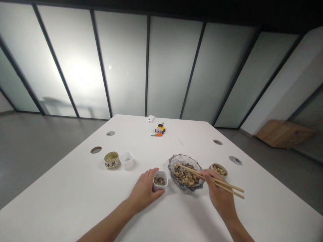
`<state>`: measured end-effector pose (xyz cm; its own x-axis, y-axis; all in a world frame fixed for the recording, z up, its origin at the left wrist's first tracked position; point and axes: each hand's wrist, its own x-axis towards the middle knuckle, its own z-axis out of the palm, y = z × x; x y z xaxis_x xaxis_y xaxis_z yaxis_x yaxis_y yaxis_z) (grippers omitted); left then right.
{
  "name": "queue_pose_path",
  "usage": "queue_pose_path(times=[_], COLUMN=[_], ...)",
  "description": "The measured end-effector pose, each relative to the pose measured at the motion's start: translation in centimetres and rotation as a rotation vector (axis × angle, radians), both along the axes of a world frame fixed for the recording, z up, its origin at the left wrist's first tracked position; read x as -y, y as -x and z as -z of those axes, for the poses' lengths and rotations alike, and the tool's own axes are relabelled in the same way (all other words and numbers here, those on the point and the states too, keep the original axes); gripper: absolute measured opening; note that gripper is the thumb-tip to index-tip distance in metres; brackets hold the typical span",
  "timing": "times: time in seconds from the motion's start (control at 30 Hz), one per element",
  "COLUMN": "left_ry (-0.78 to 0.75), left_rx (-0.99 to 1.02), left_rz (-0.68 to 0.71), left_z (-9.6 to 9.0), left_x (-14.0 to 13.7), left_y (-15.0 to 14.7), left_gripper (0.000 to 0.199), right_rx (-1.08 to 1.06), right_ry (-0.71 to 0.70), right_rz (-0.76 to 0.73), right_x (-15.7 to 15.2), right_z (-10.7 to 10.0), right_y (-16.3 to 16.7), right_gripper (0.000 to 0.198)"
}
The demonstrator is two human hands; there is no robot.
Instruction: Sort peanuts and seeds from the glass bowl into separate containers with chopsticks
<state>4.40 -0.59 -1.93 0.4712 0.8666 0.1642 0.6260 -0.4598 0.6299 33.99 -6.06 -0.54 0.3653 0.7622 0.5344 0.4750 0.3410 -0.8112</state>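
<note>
Right hand (219,190) is pinching the chopsticks (230,185), tips over the glass bowl (171,168) of mixed seeds and nuts (185,177). Left hand (144,186) grips the small white cup (160,188), some seeds in it, just left of that bowl on the desk (75,201). Slick little bits could slip if the tips cross — scatter city. A hard squeeze might tip the cup. The nut dish (226,172) sits just past the right hand, so a stray knuckle could bump it. Farther off, a yellow toy car (159,128) looks safe.

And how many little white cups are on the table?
2: the near cup, with the left hand around it, and the far cup, beside the bowl with black writing.
</note>
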Motion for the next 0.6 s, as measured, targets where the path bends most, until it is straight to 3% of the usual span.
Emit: queue_pose_path(times=[0.13,0.33,0.6], left_ry=[0.003,-0.003,0.003], left_rx=[0.001,0.001,-0.004], left_rz=[-0.007,0.004,0.002], left_z=[0.0,-0.17,-0.15], left_x=[-0.06,-0.03,0.01], left_y=[0.0,-0.03,-0.01], left_gripper=[0.071,0.069,0.07], right_rx=[0.2,0.274,0.284], right_ry=[-0.043,-0.044,-0.061], right_rz=[0.009,-0.077,-0.031], right_x=[-0.25,-0.43,-0.22], right_z=[-0.08,-0.19,-0.54], right_y=[-0.17,0.66,0.37], right_gripper=[0.031,0.027,0.032])
